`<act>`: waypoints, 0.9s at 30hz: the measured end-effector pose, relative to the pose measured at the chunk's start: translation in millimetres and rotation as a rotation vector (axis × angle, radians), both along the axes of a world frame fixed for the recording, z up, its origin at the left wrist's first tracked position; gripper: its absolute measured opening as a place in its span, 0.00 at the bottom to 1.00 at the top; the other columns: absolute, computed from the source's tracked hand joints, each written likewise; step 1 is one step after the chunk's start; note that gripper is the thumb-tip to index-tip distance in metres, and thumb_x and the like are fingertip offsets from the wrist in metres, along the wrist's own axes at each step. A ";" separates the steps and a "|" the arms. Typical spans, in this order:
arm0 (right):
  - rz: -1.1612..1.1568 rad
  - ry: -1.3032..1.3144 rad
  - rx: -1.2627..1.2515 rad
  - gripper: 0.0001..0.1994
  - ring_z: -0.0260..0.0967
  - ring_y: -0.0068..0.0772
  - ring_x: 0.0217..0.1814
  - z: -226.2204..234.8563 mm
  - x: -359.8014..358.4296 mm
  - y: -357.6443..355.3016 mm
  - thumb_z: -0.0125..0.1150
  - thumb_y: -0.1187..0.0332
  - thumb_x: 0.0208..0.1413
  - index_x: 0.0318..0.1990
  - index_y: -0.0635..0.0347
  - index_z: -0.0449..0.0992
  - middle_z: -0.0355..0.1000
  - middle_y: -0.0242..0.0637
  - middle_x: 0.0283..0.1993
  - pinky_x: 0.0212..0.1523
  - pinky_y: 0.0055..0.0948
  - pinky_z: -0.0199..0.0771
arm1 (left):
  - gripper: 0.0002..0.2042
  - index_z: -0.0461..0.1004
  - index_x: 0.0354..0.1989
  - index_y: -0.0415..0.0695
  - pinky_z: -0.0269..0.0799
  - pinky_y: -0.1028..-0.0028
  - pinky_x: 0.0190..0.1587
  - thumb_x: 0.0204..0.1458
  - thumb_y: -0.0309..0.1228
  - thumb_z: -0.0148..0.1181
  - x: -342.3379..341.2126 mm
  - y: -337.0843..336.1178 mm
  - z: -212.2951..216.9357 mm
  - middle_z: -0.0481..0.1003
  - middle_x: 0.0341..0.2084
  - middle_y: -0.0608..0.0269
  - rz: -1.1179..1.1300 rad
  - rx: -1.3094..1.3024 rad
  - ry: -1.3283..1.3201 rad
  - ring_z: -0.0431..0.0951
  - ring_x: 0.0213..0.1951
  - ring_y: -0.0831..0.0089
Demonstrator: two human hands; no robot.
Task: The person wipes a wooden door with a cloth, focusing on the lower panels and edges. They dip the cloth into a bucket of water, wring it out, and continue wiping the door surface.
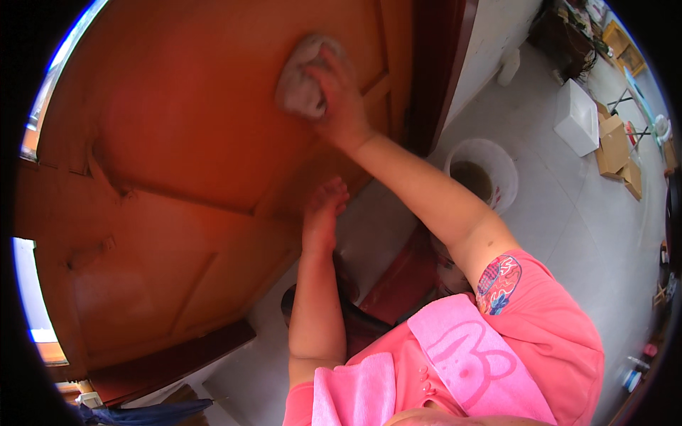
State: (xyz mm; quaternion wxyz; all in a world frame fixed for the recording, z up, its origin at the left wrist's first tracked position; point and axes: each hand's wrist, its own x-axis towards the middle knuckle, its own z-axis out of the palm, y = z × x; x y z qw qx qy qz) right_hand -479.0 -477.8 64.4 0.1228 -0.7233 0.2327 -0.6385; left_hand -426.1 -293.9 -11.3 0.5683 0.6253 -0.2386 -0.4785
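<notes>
A large orange-brown wooden door with raised panels fills the left and middle of the view. My right hand presses a crumpled grey-white cloth against the door's upper panel. My left hand rests flat with fingers apart on the door's lower edge, holding nothing. Pink sleeves cover both my shoulders at the bottom.
A white bucket with murky water stands on the grey tiled floor to the right of my right arm. Farther right lie a white foam box and cardboard boxes. A dark red door frame borders the door.
</notes>
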 end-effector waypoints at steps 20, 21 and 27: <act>-0.257 -0.202 -0.216 0.26 0.68 0.46 0.55 83.0 -25.4 -96.0 0.60 0.78 0.47 0.56 0.58 0.67 0.69 0.45 0.55 0.50 0.37 0.69 | 0.19 0.71 0.57 0.44 0.67 0.70 0.52 0.59 0.37 0.54 -8.2 1.9 0.0 0.75 0.50 0.60 -0.075 0.022 -0.049 0.75 0.50 0.72; -0.169 -0.182 -0.152 0.28 0.64 0.51 0.59 59.6 -27.0 -100.3 0.64 0.76 0.45 0.58 0.55 0.66 0.66 0.46 0.59 0.55 0.42 0.66 | 0.19 0.71 0.57 0.44 0.67 0.70 0.52 0.59 0.37 0.54 -9.4 1.7 0.9 0.75 0.50 0.60 -0.081 0.019 -0.049 0.75 0.50 0.72; -0.234 -0.099 0.278 0.31 0.52 0.60 0.68 -69.3 -17.7 -73.8 0.63 0.72 0.49 0.62 0.57 0.60 0.58 0.53 0.65 0.65 0.53 0.54 | 0.17 0.70 0.57 0.44 0.65 0.73 0.51 0.60 0.34 0.54 -3.4 3.7 1.2 0.74 0.49 0.64 -0.056 -0.001 -0.026 0.73 0.48 0.75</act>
